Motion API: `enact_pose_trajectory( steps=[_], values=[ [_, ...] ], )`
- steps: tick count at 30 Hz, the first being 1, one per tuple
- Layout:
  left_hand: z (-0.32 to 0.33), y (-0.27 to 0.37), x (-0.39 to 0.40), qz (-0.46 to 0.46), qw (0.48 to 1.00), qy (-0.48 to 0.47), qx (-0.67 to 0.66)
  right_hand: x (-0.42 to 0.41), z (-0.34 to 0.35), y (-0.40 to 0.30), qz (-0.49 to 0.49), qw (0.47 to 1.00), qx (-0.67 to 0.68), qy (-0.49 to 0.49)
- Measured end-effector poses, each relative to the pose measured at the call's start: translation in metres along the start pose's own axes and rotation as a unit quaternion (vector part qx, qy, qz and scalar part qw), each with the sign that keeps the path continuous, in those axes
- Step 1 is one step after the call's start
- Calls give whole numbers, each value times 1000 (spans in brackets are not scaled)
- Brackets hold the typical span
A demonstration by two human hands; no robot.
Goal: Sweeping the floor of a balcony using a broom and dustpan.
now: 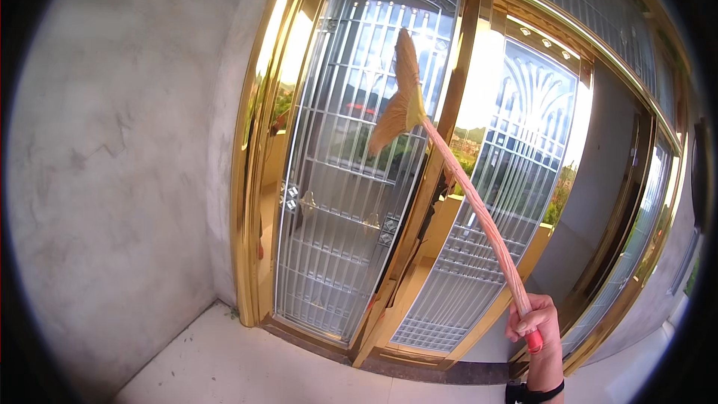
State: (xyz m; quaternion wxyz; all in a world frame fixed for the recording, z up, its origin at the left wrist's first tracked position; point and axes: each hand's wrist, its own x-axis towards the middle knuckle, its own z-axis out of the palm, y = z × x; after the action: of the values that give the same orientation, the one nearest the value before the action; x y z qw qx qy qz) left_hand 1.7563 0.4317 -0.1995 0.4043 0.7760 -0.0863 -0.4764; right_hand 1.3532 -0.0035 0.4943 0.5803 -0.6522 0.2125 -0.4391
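Observation:
My right hand, with a black band at the wrist, grips the lower end of a broom. Its long pinkish wood-textured handle slants up and leftward, ending in a red cap just below my fist. Up high, the tan fibre broom head spreads in two tufts before the left glass door panel. Whether the bristles touch the glass or the metal bars, I cannot tell. My left hand is out of view.
Polished gold door frames surround the panels. A second glass panel stands at centre right, beside an open doorway. A grey plaster wall rises at left. Pale tiled floor meets a dark threshold.

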Motion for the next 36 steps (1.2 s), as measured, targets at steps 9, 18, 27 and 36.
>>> enact_pose_trajectory(
  steps=[9, 18, 27, 36],
  values=[
    [13, 8, -1, -68, 989, 20, -133, 167, 68, -99, -152, 983, -97, -27],
    [-2, 12, -66, -106, 963, 98, -226, 317, 209, -113, -281, 921, -262, -65],
    [6, -27, -142, -179, 931, 142, -285, 358, 268, 105, -228, 804, -548, -49],
    [7, -37, -169, -215, 905, 167, -329, 98, 158, 410, 144, 801, -532, -232]
  ],
)
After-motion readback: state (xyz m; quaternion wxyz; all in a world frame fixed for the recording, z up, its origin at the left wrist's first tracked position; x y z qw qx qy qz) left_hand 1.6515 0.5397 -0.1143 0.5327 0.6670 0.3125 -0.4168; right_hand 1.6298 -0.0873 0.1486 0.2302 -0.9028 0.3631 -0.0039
